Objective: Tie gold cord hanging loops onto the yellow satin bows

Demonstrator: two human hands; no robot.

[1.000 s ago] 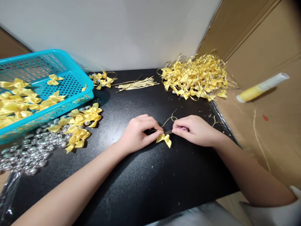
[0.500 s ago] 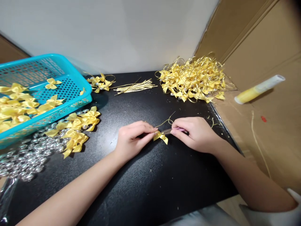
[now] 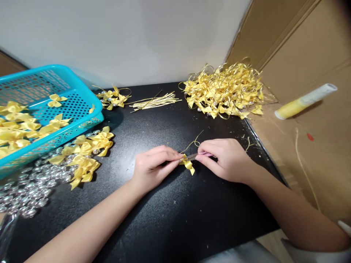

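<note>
Now bow (image 3: 188, 164) between both hands' fingers (image 3: 175, 157).

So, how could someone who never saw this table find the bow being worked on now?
On the black table, look at the middle, where the left hand and right hand meet. The small yellow bow sits between their fingertips. It lies alone, apart from the bow pile beside the blue basket and the heap at the back.
</note>
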